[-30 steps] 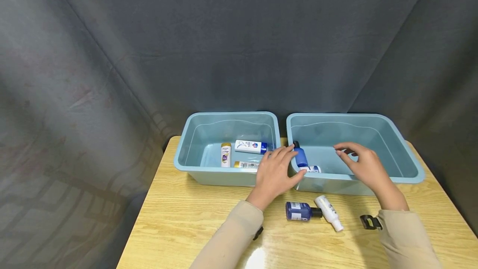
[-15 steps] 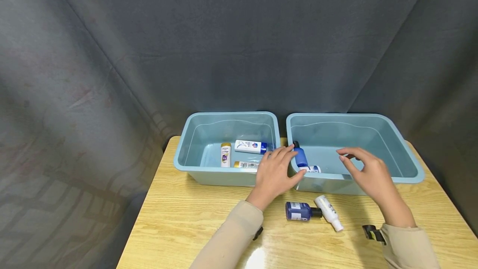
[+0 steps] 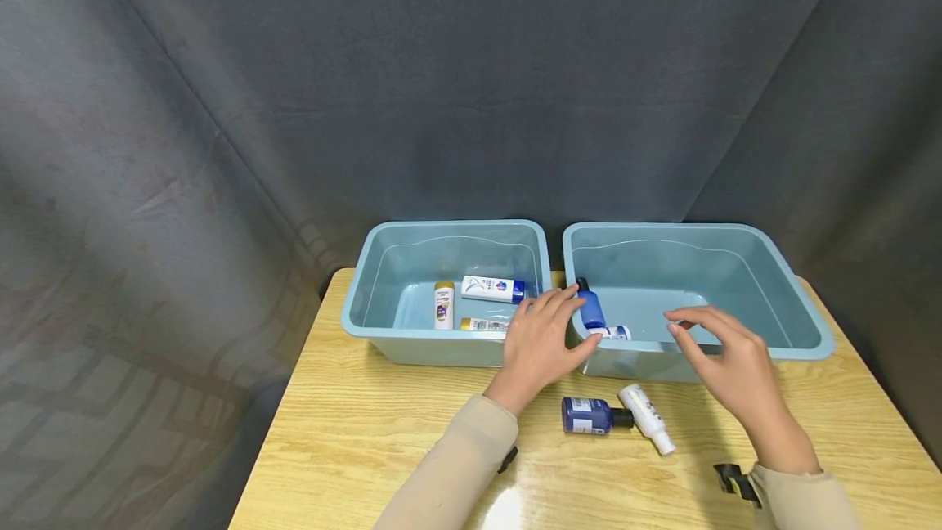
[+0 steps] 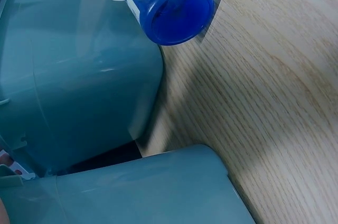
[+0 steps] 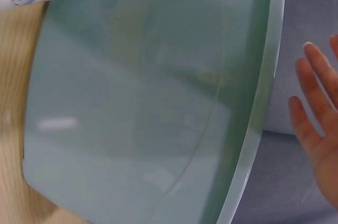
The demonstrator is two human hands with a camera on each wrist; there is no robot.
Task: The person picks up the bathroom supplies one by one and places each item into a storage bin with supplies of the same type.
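Note:
My left hand (image 3: 540,342) hovers over the neighbouring ends of two light-blue plastic bins, its fingers loosely bent and spread, holding nothing. Whether it touches a rim, I cannot tell. Above the near rim of the right bin (image 3: 706,348) is my right hand (image 3: 736,362), thumb and forefinger apart; in the right wrist view its fingers (image 5: 317,94) look extended. A dark-blue bottle with a black cap (image 3: 586,415) lies on the table in front of that bin. Its cap end meets a white bottle (image 3: 648,419) lying aslant. The left wrist view shows the dark-blue bottle's base (image 4: 179,15).
Inside the left bin (image 3: 434,334) lie a gold-capped white bottle (image 3: 445,307), a blue-capped white bottle (image 3: 491,289) and a partly hidden yellow-capped one (image 3: 484,325). The right bin holds a blue bottle (image 3: 592,310) and a white-and-blue container (image 3: 614,333). Dark curtains (image 3: 471,105) hang behind the wooden table (image 3: 353,432).
My right hand has drawn back from over the right bin toward the near edge and slightly rightward. The left hand and the bottles have stayed in place.

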